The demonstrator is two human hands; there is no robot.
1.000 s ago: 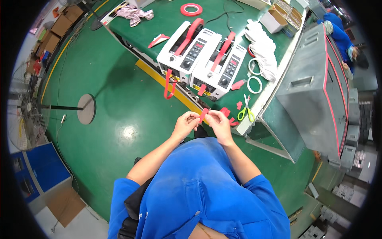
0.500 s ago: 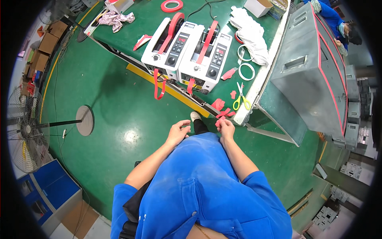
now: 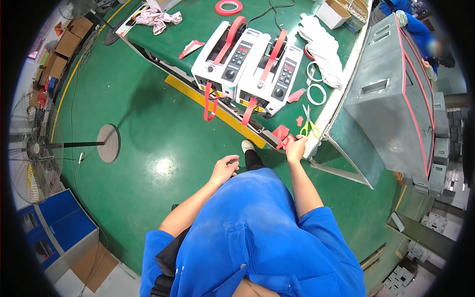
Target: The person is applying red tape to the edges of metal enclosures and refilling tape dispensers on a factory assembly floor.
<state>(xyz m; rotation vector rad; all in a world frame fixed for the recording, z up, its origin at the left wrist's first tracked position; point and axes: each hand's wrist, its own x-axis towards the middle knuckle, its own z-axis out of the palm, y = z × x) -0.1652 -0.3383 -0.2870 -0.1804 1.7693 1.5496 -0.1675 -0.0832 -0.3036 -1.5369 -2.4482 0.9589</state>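
Observation:
My right hand (image 3: 296, 149) reaches to the near corner of the green-topped table, its fingers pinched on a piece of red tape at a small heap of red tape scraps (image 3: 280, 132). Just beyond it lie scissors (image 3: 310, 127) with yellow handles. My left hand (image 3: 225, 169) hangs in front of my body, fingers loosely bent and apart, holding nothing. Two white tape dispensers (image 3: 204, 70) stand side by side at the table's front edge, each loaded with red tape. A looped strip hangs from the left dispenser, and a shorter red strip (image 3: 249, 112) from the right one.
White rings (image 3: 323, 94) and a white cloth (image 3: 321, 49) lie right of the dispensers. A red tape roll (image 3: 229, 7) is farther back. Large grey casings (image 3: 383, 89) with red lines stand at right, a co-worker behind them. A standing fan (image 3: 37, 147) is at left.
My right hand has moved forward and right, bringing its red tape piece to the scraps at the table corner. The right dispenser's strip hangs longer. My left hand stays near my body.

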